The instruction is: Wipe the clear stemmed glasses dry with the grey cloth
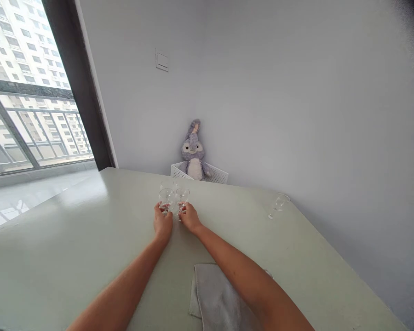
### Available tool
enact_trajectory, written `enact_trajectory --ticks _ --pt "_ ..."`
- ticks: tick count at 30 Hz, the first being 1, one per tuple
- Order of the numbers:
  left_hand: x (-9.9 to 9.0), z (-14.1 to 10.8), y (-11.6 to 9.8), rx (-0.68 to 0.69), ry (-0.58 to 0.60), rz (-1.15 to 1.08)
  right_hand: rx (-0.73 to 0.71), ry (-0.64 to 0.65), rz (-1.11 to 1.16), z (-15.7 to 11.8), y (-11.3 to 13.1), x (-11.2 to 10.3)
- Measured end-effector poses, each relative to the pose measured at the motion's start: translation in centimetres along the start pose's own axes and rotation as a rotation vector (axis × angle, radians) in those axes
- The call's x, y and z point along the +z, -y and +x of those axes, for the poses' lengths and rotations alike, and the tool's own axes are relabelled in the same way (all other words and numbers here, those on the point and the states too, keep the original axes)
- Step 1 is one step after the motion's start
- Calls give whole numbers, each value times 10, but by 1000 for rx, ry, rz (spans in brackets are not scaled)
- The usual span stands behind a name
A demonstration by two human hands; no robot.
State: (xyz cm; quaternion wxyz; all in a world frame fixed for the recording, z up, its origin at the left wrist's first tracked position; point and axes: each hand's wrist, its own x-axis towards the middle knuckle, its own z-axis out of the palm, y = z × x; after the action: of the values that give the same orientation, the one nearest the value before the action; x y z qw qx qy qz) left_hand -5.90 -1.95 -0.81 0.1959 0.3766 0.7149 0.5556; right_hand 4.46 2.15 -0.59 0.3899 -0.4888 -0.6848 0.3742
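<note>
Far left: tall window with a dark frame (76, 82), metal railing (48, 110) outside. Pale green, smooth-topped table (89, 230) runs across the lower frame. White wall switch (162, 60), upper left of center.

Center: left hand (163, 226) has thumb and fingers curled around the lower part of a clear, round-bowled stemmed glass (166, 195), bowl up. Low grip probably keeps fingers off the rim and steadies the narrow stem. At least one more clear glass (166, 184) just behind it, partly hidden; exact count back there can't be told.

Just right, a second clear stemmed glass (182, 193), also bowl up, beside the first. Right hand (190, 218) holds it low, fingers narrowed around the stem area; exact fingertip contact unclear through the glass. One hand per glass likely lets each be steadied separately, rims close together.

Behind the table's far edge: purple-gray plush rabbit (195, 166) in a white perforated basket (221, 175), which seems to prop it upright. Lower center: folded gray cloth (217, 294), near edge, partly under the right forearm in view, apart from the glasses. Right of frame: lone clear stemmed glass (279, 202) near the wall-side edge, leaning in view; tipped or just lens slant, can't tell.
</note>
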Motion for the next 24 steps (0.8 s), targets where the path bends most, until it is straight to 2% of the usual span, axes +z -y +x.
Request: enact_trajectory --ticks 3,6,8,13,15,17,19,21,24 --pt "0 1 2 -1 -40 -15 16 -52 59 -11 -8 -17" --pt "0 2 5 -10 -82 -6 42 -163 122 -30 -25 -53" --pt "1 3 7 -15 -85 -18 73 -311 157 -44 -40 -87" --pt "3 7 10 -45 -87 -70 173 -837 227 -67 -80 -193" --pt "4 7 10 -46 -97 -68 227 -982 268 -70 -94 -230" --pt "3 6 9 -41 -94 -68 278 -1029 320 -69 -106 -258" --pt "2 5 9 -38 -92 -83 306 -998 371 -66 -113 -274" --pt "2 4 8 -42 -98 -106 303 -931 407 -60 -118 -280" --pt "0 4 8 -61 -101 -136 269 -859 418 -52 -121 -274"
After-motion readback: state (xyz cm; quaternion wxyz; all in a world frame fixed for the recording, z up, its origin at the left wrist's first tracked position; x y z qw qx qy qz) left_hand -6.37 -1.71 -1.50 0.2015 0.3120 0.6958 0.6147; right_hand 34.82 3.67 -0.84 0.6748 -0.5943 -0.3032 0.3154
